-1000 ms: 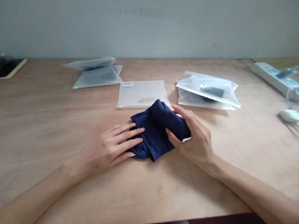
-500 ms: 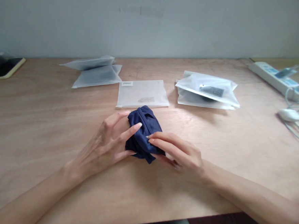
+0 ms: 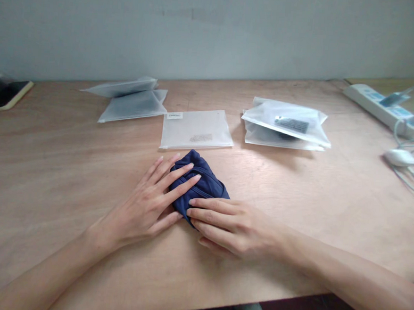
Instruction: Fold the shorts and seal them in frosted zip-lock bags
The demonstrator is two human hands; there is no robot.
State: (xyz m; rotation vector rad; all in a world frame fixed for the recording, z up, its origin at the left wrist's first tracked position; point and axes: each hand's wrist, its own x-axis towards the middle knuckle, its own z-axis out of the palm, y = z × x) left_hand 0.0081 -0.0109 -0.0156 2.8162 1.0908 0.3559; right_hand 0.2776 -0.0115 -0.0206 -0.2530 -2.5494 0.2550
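Note:
A navy-blue folded fabric bundle (image 3: 205, 181) with stitched seams lies on the wooden table in front of me; whether it is a garment or another cloth item I cannot tell. My left hand (image 3: 150, 203) rests over its left side, fingers spread, two of them on top of the fabric and the thumb at its near-left edge. Across the near side lies my right hand (image 3: 233, 225), its fingers stretched out side by side and touching the fabric. The right hand covers the bundle's near-right corner. Just beyond the bundle is a flat frosted zip pouch (image 3: 198, 128) with a small label.
Frosted pouches (image 3: 132, 107) lie overlapped at the back left. More filled pouches (image 3: 287, 125) are stacked at the back right. A phone (image 3: 9, 96) sits at the far left. On the right are a white power strip (image 3: 380, 108), a charger (image 3: 400, 158) and cables.
The bundle has turned and its near edge is tucked in. My right hand has moved left and flattened over it from a pinch. More left fingers now spread over its side.

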